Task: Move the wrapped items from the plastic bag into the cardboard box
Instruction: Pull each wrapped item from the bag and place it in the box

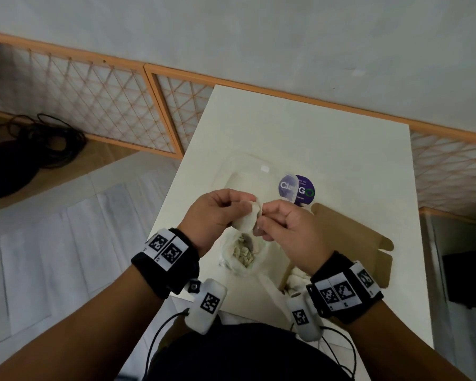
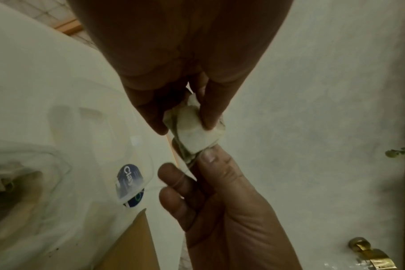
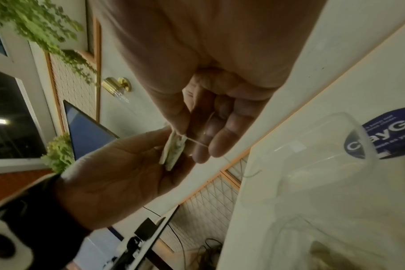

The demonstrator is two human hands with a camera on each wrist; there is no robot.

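Both hands held one wrapped item (image 1: 248, 219) in air above plastic bag (image 1: 241, 254). Left hand (image 1: 217, 213) pinched its left side, right hand (image 1: 283, 224) pinched its right end with thin string. Cardboard box (image 1: 349, 243) lay to right and nearer person, beside right wrist. Right hand nearer box; likely carries item there.

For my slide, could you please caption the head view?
Both hands hold a wrapped item above the plastic bag.

A home room — latticed wall panels (image 1: 99, 105), trailing houseplant (image 3: 46, 32), brass wall lamp (image 3: 117, 86).
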